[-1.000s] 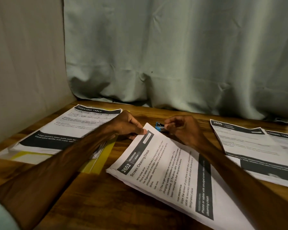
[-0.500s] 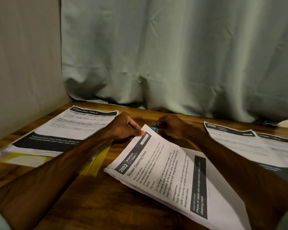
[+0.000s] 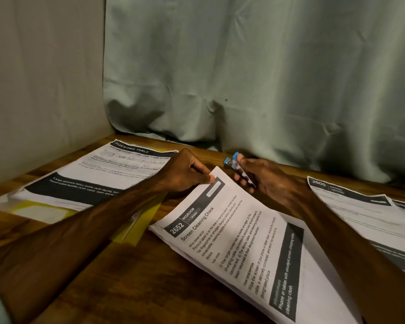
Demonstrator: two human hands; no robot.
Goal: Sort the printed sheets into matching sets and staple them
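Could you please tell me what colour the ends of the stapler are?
The stapler has blue ends; head view.

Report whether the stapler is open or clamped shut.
Open: the stapler held in the right hand shows its two blue tips spread apart.

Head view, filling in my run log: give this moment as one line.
left hand: pinches top corner of Screen Cleaning Check set | right hand: holds stapler beside that corner

My wooden table (image 3: pixel 131 277) sits against a pale green curtain (image 3: pixel 267 78), plain wall (image 3: pixel 40 90) on the left, yellow folder (image 3: pixel 129 238) lying flat.
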